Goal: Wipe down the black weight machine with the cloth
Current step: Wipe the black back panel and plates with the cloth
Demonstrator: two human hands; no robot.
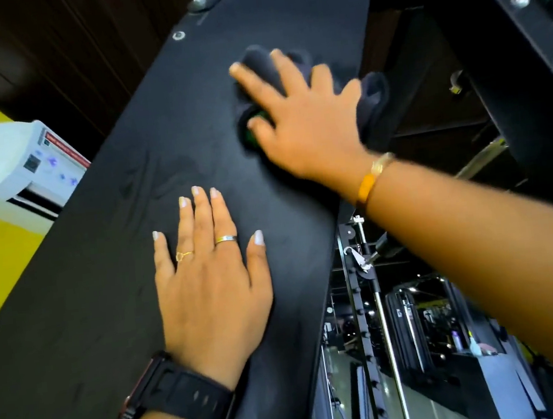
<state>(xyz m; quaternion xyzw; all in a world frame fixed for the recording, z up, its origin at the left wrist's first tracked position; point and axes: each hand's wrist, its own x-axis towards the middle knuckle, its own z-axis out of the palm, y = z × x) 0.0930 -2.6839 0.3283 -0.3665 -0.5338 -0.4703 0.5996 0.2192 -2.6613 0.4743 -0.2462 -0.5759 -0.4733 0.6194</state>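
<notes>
Pressing cloth (373,108) onto weight machine (155,126), right grip (303,120) spread; left grip (208,286) spread flat.

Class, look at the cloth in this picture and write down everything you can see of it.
The cloth is dark, almost black, soft-looking fabric, bunched into folds rather than spread flat. A small green patch shows beside the thumb. The cloth lies on the upper part of the weight machine's black panel, with one fold reaching the panel's right edge. The right hand presses on it with fingers spread, covering its middle. Its outline is slightly blurred.
</notes>
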